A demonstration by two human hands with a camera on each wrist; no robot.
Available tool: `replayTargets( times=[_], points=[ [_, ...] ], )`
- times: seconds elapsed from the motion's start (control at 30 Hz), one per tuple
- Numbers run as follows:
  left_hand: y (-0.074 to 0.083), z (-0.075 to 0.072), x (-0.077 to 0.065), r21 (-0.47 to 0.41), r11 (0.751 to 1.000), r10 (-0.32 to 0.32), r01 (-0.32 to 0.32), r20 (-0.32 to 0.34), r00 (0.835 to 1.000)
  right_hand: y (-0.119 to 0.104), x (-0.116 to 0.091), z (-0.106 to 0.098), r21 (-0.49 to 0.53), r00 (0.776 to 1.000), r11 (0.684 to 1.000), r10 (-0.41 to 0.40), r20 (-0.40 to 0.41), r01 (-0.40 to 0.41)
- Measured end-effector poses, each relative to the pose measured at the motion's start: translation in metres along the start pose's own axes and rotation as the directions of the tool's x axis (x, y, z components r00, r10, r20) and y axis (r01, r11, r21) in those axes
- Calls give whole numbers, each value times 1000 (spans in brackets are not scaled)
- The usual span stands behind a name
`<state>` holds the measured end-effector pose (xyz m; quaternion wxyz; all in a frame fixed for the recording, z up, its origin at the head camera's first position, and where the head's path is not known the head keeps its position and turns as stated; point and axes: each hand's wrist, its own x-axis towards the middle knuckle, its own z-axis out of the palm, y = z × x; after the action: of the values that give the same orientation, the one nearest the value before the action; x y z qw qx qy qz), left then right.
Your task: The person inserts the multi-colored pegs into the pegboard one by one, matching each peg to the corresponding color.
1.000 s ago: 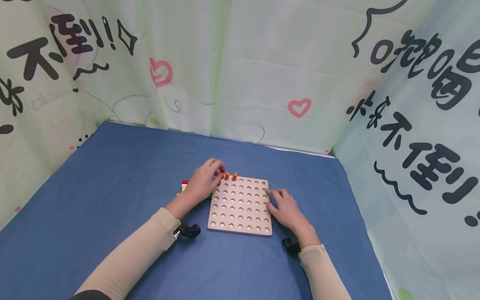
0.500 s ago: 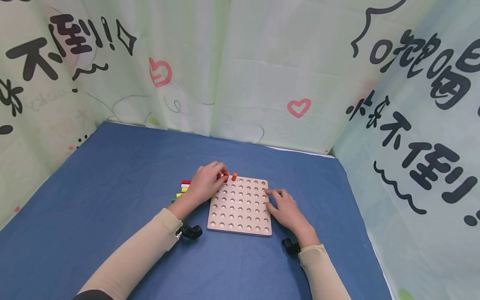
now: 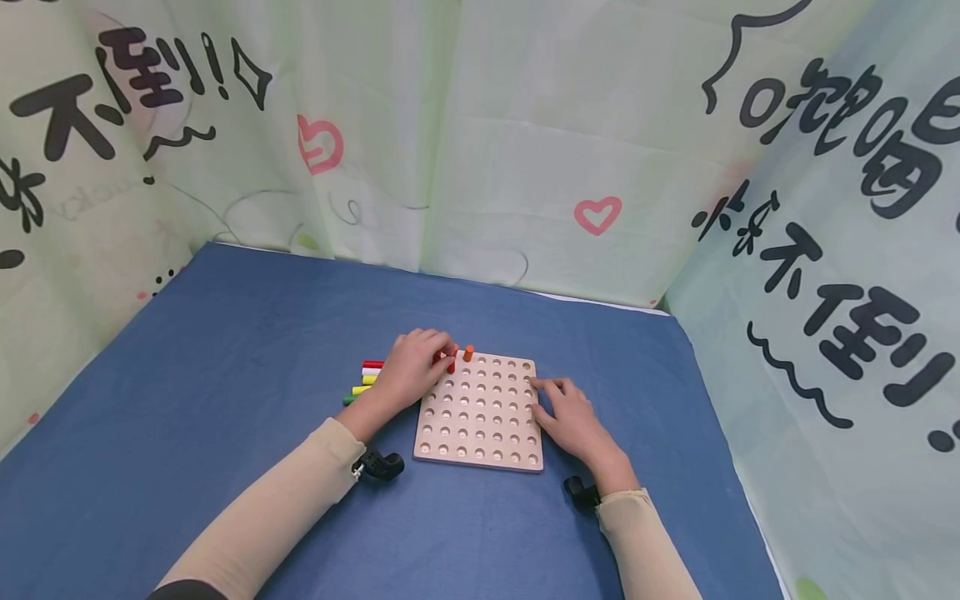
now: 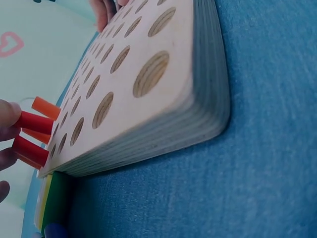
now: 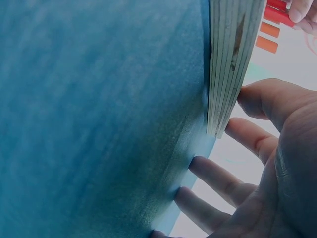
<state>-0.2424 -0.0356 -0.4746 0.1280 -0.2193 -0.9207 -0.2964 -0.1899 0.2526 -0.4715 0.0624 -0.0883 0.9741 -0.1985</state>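
A pale wooden board [image 3: 480,464] with rows of round holes lies on the blue cloth. My left hand [image 3: 412,367] is over its far left corner, pinching a red peg [image 3: 452,367] in the second row; the left wrist view shows a fingertip at this peg's [image 4: 35,122] end. Beside it stands another red peg [image 4: 29,150]. Orange pegs [image 4: 46,107] stand along the far row, partly hidden by the hand. My right hand [image 3: 573,417] touches the board's right edge with thumb and index finger; its other fingertips [image 5: 199,166] rest on the cloth.
Several loose coloured pegs, among them a red peg [image 3: 372,364] and a green peg [image 3: 349,400], lie left of the board, partly behind the left hand. Pale printed curtains [image 3: 517,167] hang behind and beside the blue-covered table [image 3: 300,317].
My left hand has moved slightly right and nearer, bringing the red peg from above the board's far left corner down to the second row. The right hand has stayed at the board's edge.
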Motion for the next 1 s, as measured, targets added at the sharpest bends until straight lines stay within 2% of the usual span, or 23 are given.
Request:
replayTargets(
  times=[0.4,0.6,0.77,1.0],
  points=[
    [3,0,-3,49,999,8,-8,9,1000,-2,1,1,-10,1000,1000,26,12,-26],
    [2,-1,-3,60,998,-18,16,44,999,-1,1,0,-13,1000,1000,24,9,-24],
    [0,-4,-4,77,997,-11,6,73,997,-1,0,1,-15,1000,1000,26,15,-25],
    [-1,-5,-5,56,998,6,-11,82,997,0,1,0,-7,1000,1000,13,19,-13]
  ],
)
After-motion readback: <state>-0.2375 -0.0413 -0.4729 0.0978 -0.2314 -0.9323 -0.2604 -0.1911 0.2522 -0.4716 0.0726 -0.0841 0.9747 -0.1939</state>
